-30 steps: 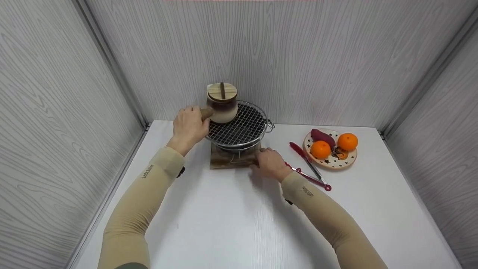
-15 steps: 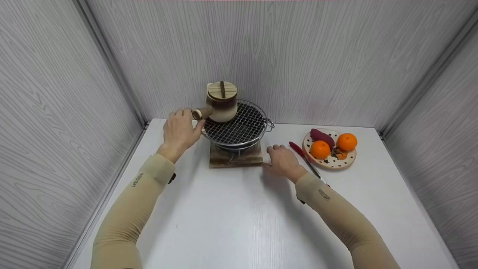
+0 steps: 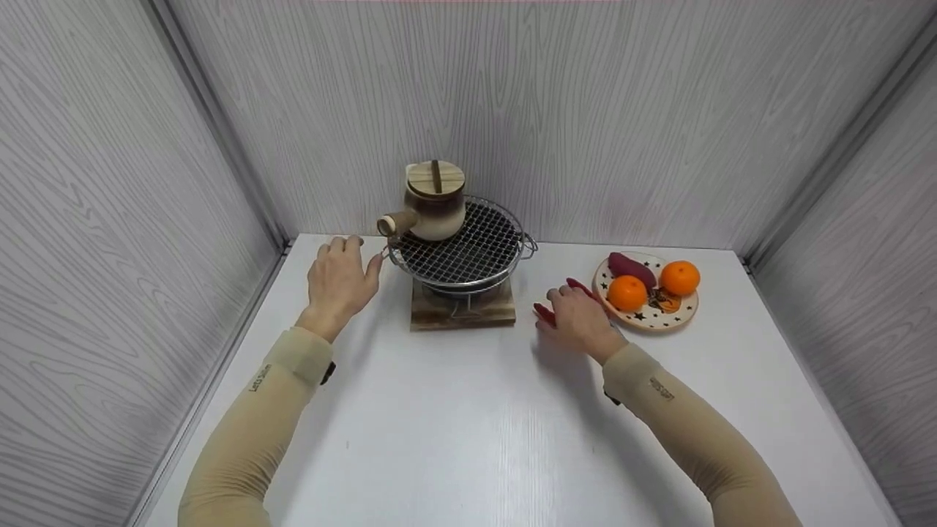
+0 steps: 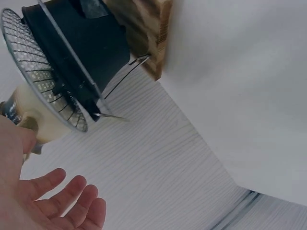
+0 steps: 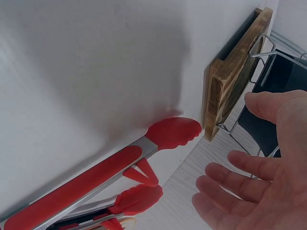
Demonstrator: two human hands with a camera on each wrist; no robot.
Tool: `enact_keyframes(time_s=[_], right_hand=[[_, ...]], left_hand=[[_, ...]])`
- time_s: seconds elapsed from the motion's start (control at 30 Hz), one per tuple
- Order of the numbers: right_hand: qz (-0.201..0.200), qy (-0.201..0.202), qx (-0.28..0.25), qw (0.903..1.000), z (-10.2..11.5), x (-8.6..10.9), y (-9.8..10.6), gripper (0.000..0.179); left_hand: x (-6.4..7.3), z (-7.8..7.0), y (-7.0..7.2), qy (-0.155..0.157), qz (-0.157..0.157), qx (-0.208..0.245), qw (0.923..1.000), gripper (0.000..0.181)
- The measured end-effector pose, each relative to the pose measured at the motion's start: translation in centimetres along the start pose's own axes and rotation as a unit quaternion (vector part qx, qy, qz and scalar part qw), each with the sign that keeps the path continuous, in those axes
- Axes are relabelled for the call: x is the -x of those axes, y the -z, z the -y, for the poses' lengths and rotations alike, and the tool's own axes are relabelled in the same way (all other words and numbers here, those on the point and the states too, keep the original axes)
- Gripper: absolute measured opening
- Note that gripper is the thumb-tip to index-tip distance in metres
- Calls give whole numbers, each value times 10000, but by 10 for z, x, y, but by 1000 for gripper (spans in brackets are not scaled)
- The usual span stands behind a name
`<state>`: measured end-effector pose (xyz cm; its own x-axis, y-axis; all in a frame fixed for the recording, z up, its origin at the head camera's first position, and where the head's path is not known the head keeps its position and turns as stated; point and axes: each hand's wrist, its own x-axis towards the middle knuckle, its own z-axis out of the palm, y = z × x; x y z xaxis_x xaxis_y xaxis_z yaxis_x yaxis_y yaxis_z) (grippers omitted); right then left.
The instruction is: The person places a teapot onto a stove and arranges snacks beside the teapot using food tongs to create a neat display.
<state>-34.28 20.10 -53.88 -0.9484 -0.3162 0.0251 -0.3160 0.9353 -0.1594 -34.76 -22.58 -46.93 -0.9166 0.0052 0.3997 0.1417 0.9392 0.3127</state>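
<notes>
Wood-grain panels [image 3: 512, 110] back our white table [image 3: 454, 424]. Our left hand [image 3: 338, 282], loosely spread and empty, is near the side-handled teapot [image 3: 439, 218] on the wire grill [image 3: 476, 256], its handle [image 3: 399, 222] pointing left and towards us; our right hand [image 3: 580, 322], relaxed and empty, hovers over red-tipped tongs [image 5: 74, 189] whose long axes slant away from us, tips leftward.

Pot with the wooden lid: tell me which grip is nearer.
Left. The left grip is in front and to the left of the pot; the right grip is farther off on its right, by the tongs.
</notes>
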Motion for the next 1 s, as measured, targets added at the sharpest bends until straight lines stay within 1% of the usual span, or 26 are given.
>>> enact_keyframes(time_s=[0.2,0.33,0.47,0.57,0.73,0.9,1.0], right_hand=[[28,-162,-130,9998,-11,7,0,61],[25,-205,-127,9997,-16,11,2,63],[137,-360,-223,9990,-23,16,3,69],[234,-545,-360,9976,-28,20,3,72],[310,-675,-532,9958,-36,25,2,74],[251,-886,-642,9937,-42,30,2,80],[158,-1026,-671,9923,-45,33,3,87]], left_hand=[[10,4,-14,88,205,-50,9997,54],[17,4,-23,26,237,-51,9997,54],[23,2,-32,-45,308,-6,9995,54],[27,1,-41,-110,382,77,9992,53],[35,0,-56,-187,552,159,9982,51],[40,-2,-69,-228,757,242,9966,48],[41,-4,-75,-240,909,301,9951,47]])
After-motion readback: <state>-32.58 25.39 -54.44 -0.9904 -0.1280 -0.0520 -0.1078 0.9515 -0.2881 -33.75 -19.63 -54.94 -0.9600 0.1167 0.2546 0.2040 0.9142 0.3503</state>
